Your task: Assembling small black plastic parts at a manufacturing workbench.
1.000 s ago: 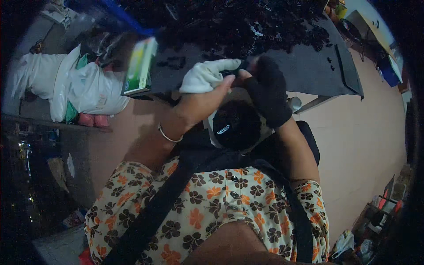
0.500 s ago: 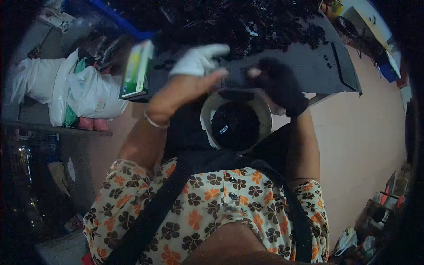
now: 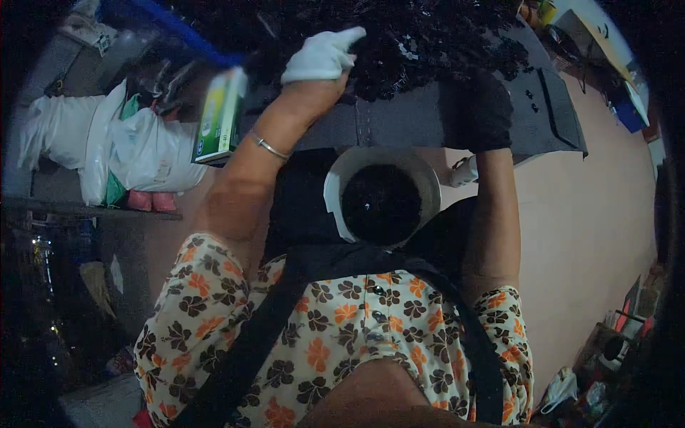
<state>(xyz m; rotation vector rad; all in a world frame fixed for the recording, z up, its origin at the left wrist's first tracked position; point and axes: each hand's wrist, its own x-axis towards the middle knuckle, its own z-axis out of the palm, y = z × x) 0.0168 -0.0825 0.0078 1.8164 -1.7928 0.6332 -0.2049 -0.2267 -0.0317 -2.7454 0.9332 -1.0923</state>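
A heap of small black pieces covers the far part of the dark grey table. My left hand, in a white glove, is over the heap's near left edge. Its index finger stretches to the right, and nothing shows in its grip. My right hand, in a black glove, reaches to the heap's near right side; its fingers blend into the dark pieces. Between my legs stands a pale round bucket, with a dark mass of pieces inside and a small light speck among them.
A green and white box stands at the table's left edge. Filled white plastic bags sit on a surface at left. A blue bar lies at the far left. Boxes and bags lie on the floor at lower right.
Both hands have moved away from above the bucket onto the heap, the left one forward, the right one forward and to the right. The light item in the bucket now shows less.
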